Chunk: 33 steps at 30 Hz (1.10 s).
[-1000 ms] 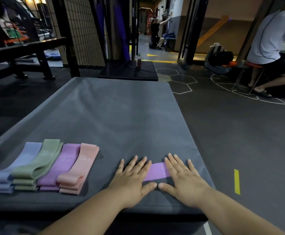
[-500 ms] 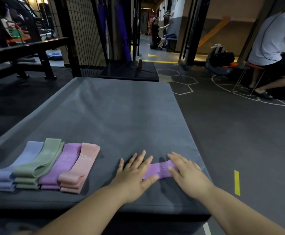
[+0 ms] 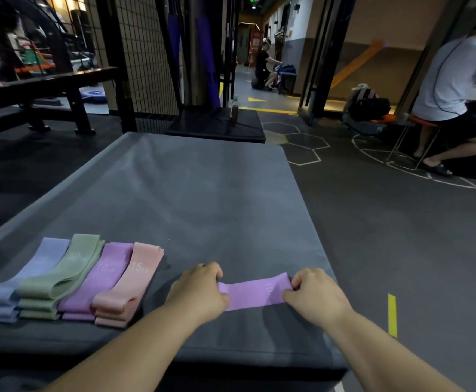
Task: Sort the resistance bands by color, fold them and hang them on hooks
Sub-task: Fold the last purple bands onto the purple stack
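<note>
Mat (image 3: 202, 193): four stacks (image 3: 72, 278), one band (image 3: 255, 291), two hands (image 3: 200, 290) (image 3: 316, 295)

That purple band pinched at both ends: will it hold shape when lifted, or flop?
Likely floppy: the purple band lies thin and flat between the left hand and right hand. Probably light, too; the folded bands beside it bend into soft loops.

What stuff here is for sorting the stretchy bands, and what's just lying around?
For the job: purple band, gripped by left hand and right hand; blue stack, green stack, purple stack, peach stack; grey mat.
Lying about: bottle, black bag, bench.
</note>
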Motion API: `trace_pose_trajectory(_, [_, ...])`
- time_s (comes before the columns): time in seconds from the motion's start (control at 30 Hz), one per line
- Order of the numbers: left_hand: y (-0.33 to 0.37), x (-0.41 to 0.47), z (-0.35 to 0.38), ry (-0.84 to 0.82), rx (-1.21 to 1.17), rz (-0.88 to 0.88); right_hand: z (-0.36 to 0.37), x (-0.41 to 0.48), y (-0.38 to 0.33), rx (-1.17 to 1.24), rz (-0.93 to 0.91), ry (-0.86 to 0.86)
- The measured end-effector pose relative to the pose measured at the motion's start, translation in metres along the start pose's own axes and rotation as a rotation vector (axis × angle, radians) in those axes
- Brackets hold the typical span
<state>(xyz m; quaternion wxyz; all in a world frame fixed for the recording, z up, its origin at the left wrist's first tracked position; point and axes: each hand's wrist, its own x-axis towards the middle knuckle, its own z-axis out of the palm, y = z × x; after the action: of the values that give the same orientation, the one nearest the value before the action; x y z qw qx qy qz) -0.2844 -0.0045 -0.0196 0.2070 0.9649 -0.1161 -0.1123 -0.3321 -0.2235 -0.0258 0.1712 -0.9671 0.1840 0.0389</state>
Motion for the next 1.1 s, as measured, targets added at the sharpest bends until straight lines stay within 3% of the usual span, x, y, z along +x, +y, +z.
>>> trace_pose_trajectory(0.43, [0.000,0.001,-0.001,0.016,0.003,0.043,-0.003,0.004,-0.004,0.362,0.046,0.039])
trace_pose_trajectory(0.57, [-0.001,0.000,-0.002,-0.053,-0.131,0.036,-0.001,0.007,-0.005,0.668,0.156,-0.008])
trace_pose_trajectory(0.73, [-0.003,-0.005,-0.012,-0.104,-0.332,0.018,-0.002,0.012,-0.013,0.868,0.183,0.007])
trace_pose_trajectory(0.93, [-0.023,-0.022,-0.033,-0.015,-0.407,0.028,-0.010,0.008,-0.040,1.154,0.191,-0.090])
trace_pose_trajectory(1.1, [-0.052,-0.042,-0.055,0.097,-0.461,0.034,-0.008,0.003,-0.081,1.177,0.120,-0.057])
